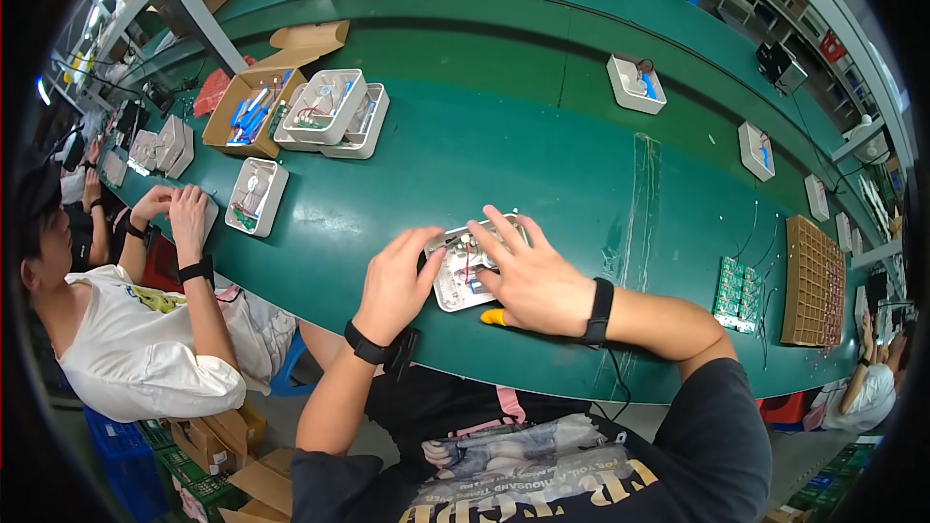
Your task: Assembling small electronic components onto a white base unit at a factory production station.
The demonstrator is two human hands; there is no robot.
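A shallow white plastic case [453,297] with wires and small parts inside lies on the green bench in front of me. My left hand [395,279] is at its left side, with the thumb over the rim and the fingers along the outer edge. Across the case's right part reaches my right hand [539,283], its fingers spread toward the far rim and its thumb bent down over the inside. That hand hides much of the contents. A small yellow piece [494,317] shows beneath the right hand, beside the case; its kind is unclear.
Left of me stand stacked white cases [326,107], another case [257,197] and a cardboard box [254,113] of blue parts. A co-worker [145,329] sits there. Rightward lie green circuit boards [738,294] and a brown compartment tray [812,281]. More cases [636,84] sit along the far side.
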